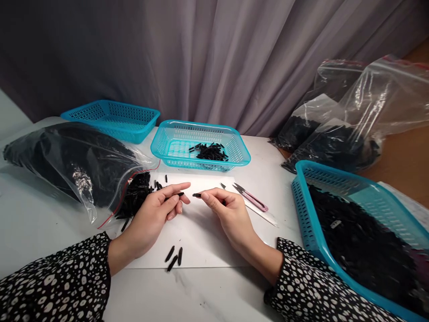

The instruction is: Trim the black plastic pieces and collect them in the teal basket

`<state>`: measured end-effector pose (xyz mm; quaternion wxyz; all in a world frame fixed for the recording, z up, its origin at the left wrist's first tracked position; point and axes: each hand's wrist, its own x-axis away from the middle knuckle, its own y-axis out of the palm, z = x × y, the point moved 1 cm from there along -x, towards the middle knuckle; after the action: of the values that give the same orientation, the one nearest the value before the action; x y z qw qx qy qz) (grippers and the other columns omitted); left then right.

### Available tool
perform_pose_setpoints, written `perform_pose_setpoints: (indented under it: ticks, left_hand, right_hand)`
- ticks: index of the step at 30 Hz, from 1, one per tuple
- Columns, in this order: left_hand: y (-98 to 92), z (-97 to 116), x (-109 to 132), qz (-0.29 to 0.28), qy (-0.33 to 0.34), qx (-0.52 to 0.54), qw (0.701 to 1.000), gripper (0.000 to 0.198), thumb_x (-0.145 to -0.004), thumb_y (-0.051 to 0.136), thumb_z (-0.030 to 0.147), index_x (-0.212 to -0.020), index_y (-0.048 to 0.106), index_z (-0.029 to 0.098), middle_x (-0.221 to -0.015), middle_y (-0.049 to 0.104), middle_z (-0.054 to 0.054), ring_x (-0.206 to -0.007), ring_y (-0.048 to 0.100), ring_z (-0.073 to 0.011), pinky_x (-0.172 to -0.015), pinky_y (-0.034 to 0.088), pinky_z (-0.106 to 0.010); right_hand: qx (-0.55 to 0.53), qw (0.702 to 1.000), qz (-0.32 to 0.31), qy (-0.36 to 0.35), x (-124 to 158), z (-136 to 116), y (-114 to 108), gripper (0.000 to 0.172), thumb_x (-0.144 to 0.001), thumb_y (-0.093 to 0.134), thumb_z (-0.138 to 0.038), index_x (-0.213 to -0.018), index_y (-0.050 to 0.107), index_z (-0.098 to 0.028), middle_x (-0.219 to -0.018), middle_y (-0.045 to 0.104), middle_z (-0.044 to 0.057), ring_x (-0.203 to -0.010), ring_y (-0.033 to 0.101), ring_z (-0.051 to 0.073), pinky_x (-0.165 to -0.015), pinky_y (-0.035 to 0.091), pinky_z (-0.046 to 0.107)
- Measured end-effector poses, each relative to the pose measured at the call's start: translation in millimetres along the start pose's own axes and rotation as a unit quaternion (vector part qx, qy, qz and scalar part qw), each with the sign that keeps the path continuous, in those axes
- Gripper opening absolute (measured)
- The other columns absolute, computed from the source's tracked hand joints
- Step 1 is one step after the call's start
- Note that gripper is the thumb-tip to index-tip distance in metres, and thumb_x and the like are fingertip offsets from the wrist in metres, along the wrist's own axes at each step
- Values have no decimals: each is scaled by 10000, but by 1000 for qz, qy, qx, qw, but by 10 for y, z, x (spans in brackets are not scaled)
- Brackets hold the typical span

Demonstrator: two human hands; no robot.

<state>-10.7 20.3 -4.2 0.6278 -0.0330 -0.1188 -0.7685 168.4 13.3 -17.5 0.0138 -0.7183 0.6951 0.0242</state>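
My left hand pinches a small, narrow black piece between thumb and fingers, with its index finger stretched out. Close by, my right hand grips a similar black piece by its end, its tip pointing at the left hand. Both hands are above a white sheet. Three loose black pieces lie near the sheet's front edge. Beside the left hand, more black pieces spill from the mouth of a large clear zip bag. What exactly the pieces are is too small to tell.
A blue basket behind the hands contains a small heap of black pieces; another blue basket stands back left. Pink-handled thread snips lie right of the hands. A fuller blue basket and clear bags occupy the right.
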Motion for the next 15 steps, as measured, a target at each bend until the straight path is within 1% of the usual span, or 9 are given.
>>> perform_pose_setpoints:
  ticks: [3,6,8,11,15]
  left_hand:
    - [12,-3,3,-14,7,-14,1000,307,-890,626,282,-1174,674,173,-812,687,-31,-644,492,-109,-573,357,-237]
    - [21,0,0,-28,15,-30,999,203,-913,615,316,-1047,673,175,-832,714,-41,-626,491,-101,-549,344,-231]
    - [22,4,-3,-34,16,-34,999,176,-910,624,328,-983,670,175,-856,735,-50,-615,489,-96,-542,342,-230]
    - [19,6,3,-34,12,-31,999,170,-892,653,342,-945,665,181,-820,745,-42,-603,491,-96,-542,345,-229]
    - [17,7,21,-27,10,-33,999,165,-864,688,342,-913,663,187,-793,742,-26,-600,491,-95,-553,351,-230]
  right_hand:
    - [0,1000,2,-2,2,4,4,235,-826,704,-411,-742,758,-198,-580,499,-35,-576,369,123,-574,322,275]
    - [-3,1000,4,-7,-1,-2,8,219,-825,706,-393,-746,762,-197,-624,562,-18,-605,409,129,-588,336,275]
    - [-6,1000,1,-8,-4,-9,10,222,-830,701,-394,-747,763,-198,-611,561,-23,-587,398,123,-585,336,275]
    - [-7,1000,-2,-6,-3,-15,10,223,-828,701,-398,-757,769,-199,-577,533,-35,-557,367,116,-567,328,272]
    - [1,1000,1,-7,3,-14,6,214,-818,706,-397,-769,776,-200,-614,579,-17,-592,414,131,-577,347,274]
